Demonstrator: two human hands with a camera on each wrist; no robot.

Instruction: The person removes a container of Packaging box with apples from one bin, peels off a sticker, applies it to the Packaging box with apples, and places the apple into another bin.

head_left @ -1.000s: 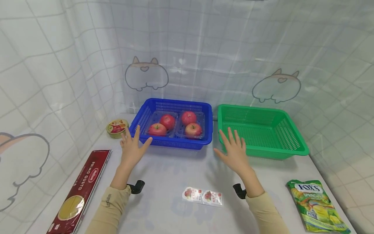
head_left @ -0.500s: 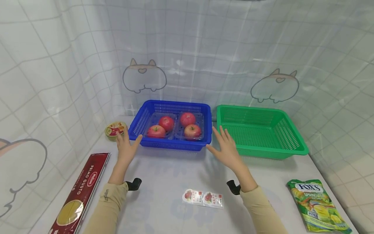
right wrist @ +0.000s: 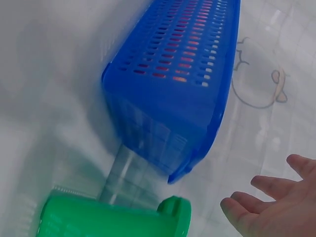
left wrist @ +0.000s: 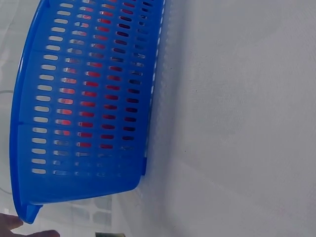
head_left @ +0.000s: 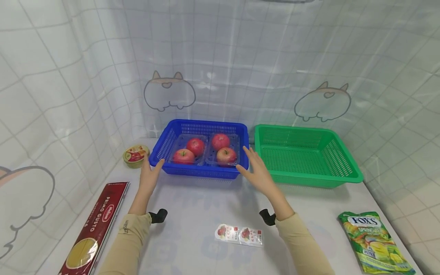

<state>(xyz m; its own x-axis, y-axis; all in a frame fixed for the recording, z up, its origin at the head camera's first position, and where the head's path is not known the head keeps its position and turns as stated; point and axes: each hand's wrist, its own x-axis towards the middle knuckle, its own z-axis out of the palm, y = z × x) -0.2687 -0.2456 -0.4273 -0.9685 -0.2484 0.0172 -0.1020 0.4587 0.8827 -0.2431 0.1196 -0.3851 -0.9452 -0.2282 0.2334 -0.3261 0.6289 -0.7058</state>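
We see the blue basket (head_left: 203, 149) standing on the white surface (head_left: 203, 214), just beside the green basket (head_left: 306, 156), with a clear tray of four apples (head_left: 206, 149) inside. Our left hand (head_left: 148, 176) and right hand (head_left: 256, 172) are both spread with straight fingers, one at each front corner, holding nothing yet. We judge the basket stiff but a little flexible, and rather heavy with fruit, so the rims at both short sides look best for taking hold.
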